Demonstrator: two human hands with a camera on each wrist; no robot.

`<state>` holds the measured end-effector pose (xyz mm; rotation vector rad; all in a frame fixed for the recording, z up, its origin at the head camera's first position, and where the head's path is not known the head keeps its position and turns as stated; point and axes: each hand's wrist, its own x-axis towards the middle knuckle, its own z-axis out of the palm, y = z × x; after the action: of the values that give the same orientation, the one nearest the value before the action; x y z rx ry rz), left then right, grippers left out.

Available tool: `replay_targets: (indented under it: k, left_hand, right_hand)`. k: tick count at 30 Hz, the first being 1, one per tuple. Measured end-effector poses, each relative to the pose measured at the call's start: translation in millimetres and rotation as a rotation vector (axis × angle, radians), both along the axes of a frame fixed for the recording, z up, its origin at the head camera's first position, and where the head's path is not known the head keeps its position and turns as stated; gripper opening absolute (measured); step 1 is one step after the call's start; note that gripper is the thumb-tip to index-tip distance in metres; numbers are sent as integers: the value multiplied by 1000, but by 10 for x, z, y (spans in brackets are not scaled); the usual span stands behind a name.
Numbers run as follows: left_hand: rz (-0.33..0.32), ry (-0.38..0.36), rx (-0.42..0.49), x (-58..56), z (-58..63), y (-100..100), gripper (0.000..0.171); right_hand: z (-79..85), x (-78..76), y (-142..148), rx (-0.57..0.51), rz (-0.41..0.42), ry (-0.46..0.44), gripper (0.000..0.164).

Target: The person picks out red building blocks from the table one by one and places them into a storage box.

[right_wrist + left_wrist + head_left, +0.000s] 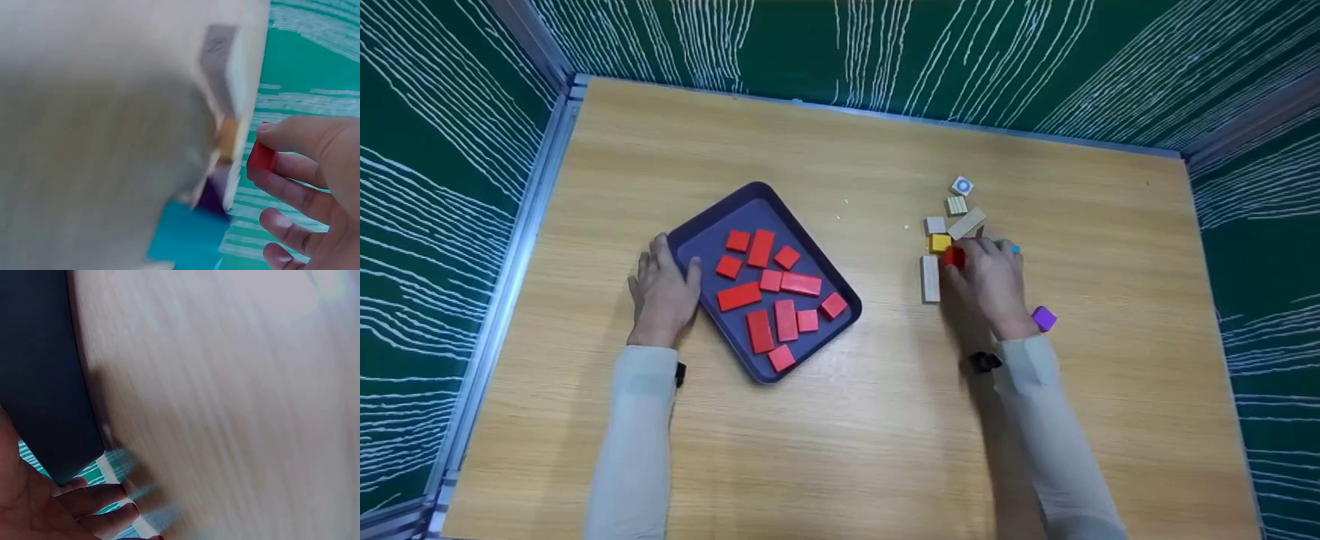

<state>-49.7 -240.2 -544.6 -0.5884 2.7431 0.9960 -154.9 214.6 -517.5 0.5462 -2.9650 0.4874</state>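
Note:
A dark tray point(720, 330) lies tilted on the table, with several red blocks point(786, 321) spread inside it. My left hand point(666, 296) rests at its left corner, thumb by the rim and fingers outstretched; the left wrist view shows the tray's outer wall point(45, 371) beside the fingers. My right hand point(994, 277) pinches a small red block point(261, 160) between thumb and fingertips, its other fingers loosely bent. Around that hand are a yellow block point(940, 243), a long pale block point(930, 280) and a blue block point(188, 233), which the hand mostly hides in the head view.
Beyond the right hand stand a slanted wooden block point(966, 223), a pale cube point(934, 226), a striped block point(956, 205) and a cube with a ring mark point(961, 186). A purple block point(1044, 319) lies right of the right wrist. Green panels point(795, 45) border the table point(825, 450).

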Motion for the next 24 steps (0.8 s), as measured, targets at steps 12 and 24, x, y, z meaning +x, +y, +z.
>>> replay_targets:
  k: [12,24]
  left_hand:
    - [2,-8,-2,-20,-1,22,80]
    - [8,-23,-5,-34,-16,11,80]
  right_hand:
    - [232,-176,-997,-47,194,11,42]
    - [307,-275,-1972,-61,358,-1,37]
